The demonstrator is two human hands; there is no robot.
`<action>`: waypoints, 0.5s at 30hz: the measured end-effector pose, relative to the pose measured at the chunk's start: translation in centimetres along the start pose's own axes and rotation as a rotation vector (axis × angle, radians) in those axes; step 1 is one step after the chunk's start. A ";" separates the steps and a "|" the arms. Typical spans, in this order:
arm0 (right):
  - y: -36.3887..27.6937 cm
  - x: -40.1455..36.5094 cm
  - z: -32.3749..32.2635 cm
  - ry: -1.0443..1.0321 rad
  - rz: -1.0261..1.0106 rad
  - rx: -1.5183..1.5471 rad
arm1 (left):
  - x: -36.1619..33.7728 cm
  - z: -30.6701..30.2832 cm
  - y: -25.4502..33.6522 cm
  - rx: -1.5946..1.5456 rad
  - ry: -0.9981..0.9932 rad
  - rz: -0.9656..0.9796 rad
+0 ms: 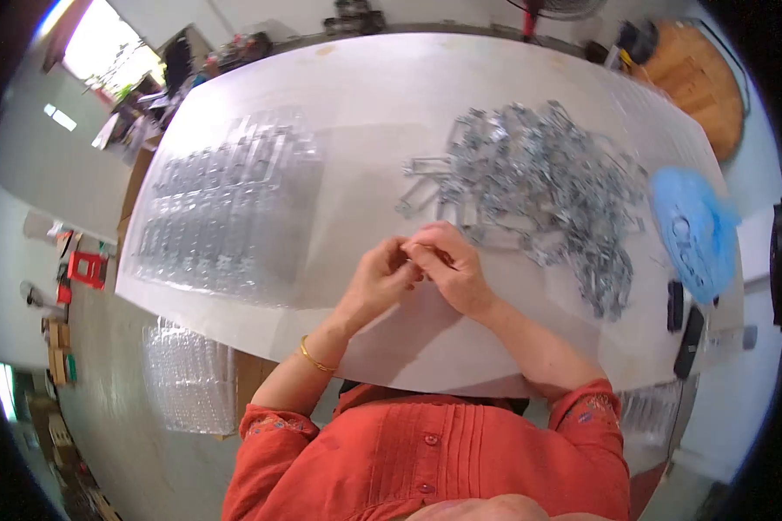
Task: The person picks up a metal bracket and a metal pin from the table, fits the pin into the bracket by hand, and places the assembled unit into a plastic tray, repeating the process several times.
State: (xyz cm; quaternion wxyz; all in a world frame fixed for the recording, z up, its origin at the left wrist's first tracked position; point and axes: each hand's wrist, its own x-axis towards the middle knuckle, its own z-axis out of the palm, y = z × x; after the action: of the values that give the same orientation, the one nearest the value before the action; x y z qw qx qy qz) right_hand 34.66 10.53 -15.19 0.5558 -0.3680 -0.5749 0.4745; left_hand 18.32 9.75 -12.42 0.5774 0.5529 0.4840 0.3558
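Note:
My left hand (379, 280) and my right hand (450, 269) meet above the near middle of the white table (365, 148). Both have their fingers closed and pinched together at the tips. Whatever they hold, if anything, is hidden by the fingers. Just beyond my right hand spreads a heap of small silvery metal parts (530, 182), some of them long and thin. To the left of my hands lies a clear plastic tray (226, 217) with rows of pockets; metal parts show in its far rows, and glare blurs the nearer ones.
On the right edge are a blue plastic bag (693, 230) and two dark oblong objects, one a black case-like thing (689, 343). More clear trays (189, 378) are stacked below the table's left edge. A round wooden stool top (691, 87) stands beyond the far right corner.

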 end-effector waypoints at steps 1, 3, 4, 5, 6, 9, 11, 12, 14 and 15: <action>-0.6 0.0 0.0 -0.007 -0.082 -0.060 | 0.1 0.0 -0.2 -0.006 -0.048 -0.016; -1.3 0.6 -0.6 -0.024 -0.259 -0.187 | 0.3 -0.2 -0.8 -0.158 -0.099 0.104; -1.6 0.7 -1.2 -0.035 -0.342 -0.256 | 0.5 -0.5 -1.0 -0.160 -0.107 0.096; -2.6 0.2 -1.7 -0.078 -0.175 -0.178 | 0.5 -0.5 -1.1 -0.162 -0.124 0.073; -3.6 -0.2 -2.3 -0.112 -0.015 -0.086 | 0.4 0.0 -0.6 -0.105 -0.125 0.092; -4.2 -3.1 -4.4 -0.011 -0.029 -0.153 | -0.5 1.9 -0.1 0.023 -0.146 0.105; -5.5 -5.3 -5.8 -0.068 -0.039 -0.147 | -1.0 2.9 0.0 0.007 -0.227 0.098; -6.5 -6.5 -6.6 -0.034 -0.014 -0.162 | -1.1 3.2 0.0 -0.001 -0.292 0.111; -9.5 -10.1 -8.6 0.170 -0.010 -0.266 | -1.7 3.4 0.0 0.017 -0.344 0.094; -11.4 -11.7 -10.5 0.094 0.134 -0.336 | -1.7 3.5 0.0 0.046 -0.360 0.091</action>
State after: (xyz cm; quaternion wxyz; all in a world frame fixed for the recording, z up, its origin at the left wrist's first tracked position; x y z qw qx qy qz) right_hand 47.49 -2.38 -8.41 0.4799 -0.5151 -0.5936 0.3899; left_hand 21.18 7.10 -12.45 0.6252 0.6420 0.3554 0.2659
